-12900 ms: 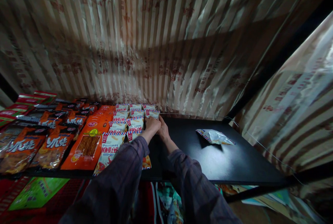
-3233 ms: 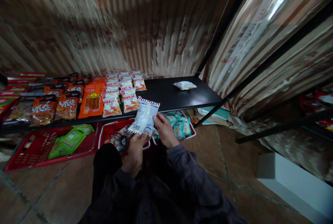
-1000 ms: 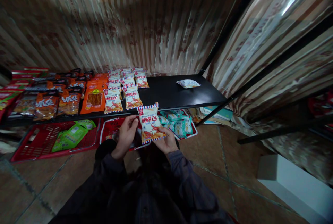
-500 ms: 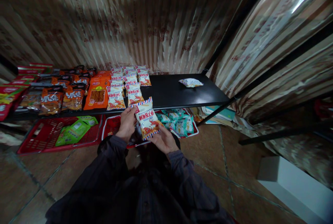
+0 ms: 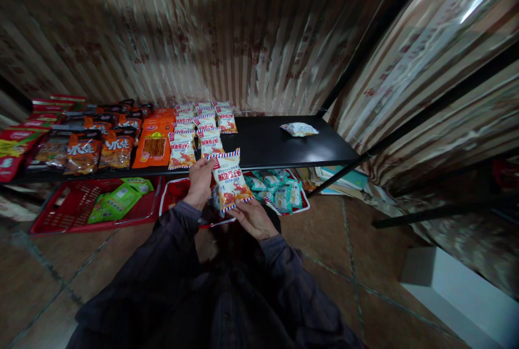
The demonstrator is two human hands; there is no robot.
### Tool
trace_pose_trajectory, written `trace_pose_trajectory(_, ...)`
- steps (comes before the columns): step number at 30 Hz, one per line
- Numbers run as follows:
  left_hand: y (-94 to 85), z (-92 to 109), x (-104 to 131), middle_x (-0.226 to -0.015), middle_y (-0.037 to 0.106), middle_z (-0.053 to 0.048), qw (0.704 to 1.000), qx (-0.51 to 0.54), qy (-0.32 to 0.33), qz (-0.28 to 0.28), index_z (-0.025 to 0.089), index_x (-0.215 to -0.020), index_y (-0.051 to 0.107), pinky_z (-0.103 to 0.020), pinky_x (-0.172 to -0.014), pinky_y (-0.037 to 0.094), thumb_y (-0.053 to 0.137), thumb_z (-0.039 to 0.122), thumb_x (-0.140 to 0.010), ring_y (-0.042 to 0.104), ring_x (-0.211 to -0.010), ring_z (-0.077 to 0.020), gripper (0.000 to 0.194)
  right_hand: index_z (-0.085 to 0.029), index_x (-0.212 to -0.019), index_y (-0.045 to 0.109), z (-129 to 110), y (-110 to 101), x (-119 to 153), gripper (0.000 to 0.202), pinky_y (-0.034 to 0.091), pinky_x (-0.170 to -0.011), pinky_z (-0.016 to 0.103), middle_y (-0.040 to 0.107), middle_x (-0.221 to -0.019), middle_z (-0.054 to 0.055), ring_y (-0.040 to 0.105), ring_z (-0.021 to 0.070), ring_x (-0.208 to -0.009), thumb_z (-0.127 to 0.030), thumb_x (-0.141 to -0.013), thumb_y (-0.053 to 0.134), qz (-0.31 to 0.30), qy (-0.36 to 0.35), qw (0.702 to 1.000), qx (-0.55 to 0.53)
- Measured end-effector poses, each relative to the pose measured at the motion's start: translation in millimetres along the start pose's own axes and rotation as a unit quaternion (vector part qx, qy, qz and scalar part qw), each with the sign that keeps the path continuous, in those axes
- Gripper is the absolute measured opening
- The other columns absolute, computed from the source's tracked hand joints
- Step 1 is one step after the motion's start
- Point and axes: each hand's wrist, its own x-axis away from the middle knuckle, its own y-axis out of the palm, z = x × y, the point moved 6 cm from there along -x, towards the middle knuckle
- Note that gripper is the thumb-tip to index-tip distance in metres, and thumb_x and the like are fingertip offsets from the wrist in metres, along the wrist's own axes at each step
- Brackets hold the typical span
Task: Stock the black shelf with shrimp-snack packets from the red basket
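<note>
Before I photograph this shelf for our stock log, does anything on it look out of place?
Yes: one pale packet lies alone and askew toward the right end of the black shelf, apart from the rows of snack packets on the left. I see no spill. The held packet looks intact.

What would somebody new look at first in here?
Probably the white bag held by the left hand and right hand, in front of the black shelf. Next might come the bright orange packs on the shelf's left half, then the lone bag lying apart toward its right end.
</note>
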Motion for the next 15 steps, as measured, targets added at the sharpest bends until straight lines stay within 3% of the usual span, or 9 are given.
trace_pose_trajectory(5, 1.4, 10, -2, -0.060, 0.061, 0.003, 0.999, -0.026, 0.008, -0.018, 0.015, -0.066, 0.059, -0.023, -0.056, 0.043, 0.070, 0.029, -0.055, 0.053, -0.054, -0.0096, 0.020, -0.016, -0.087, 0.062, -2, 2, 1, 0.034, 0.057, -0.079, 0.035, 0.072, -0.087, 0.003, 0.068, 0.0189, -0.082, -0.020, -0.059, 0.080, 0.012, -0.005, 1.000, 0.001)
trace_pose_trajectory(10, 3.0, 22, -10, -0.067, 0.066, -0.001, 0.987, -0.105, -0.023, -0.118, 0.016, -0.071, 0.066, -0.025, -0.062, 0.045, 0.071, 0.025, -0.055, 0.058, -0.060, -0.0130, 0.020, -0.017, -0.087, 0.062, -3, -3, 5, 0.030, 0.057, -0.074, 0.033, 0.071, -0.083, 0.002, 0.069, 0.0185, -0.080, -0.020, -0.061, 0.079, 0.023, -0.010, 0.999, 0.020)
trace_pose_trajectory(15, 10.0, 38, -18, -0.064, 0.067, -0.002, 0.948, -0.242, 0.044, -0.203, 0.017, -0.066, 0.070, -0.023, -0.059, 0.040, 0.074, 0.025, -0.055, 0.056, -0.061, -0.0136, 0.015, -0.016, -0.090, 0.065, 2, 0, 7, 0.035, 0.056, -0.073, 0.034, 0.072, -0.082, 0.003, 0.069, 0.0197, -0.078, -0.026, -0.060, 0.080, 0.000, 0.003, 0.998, 0.067)
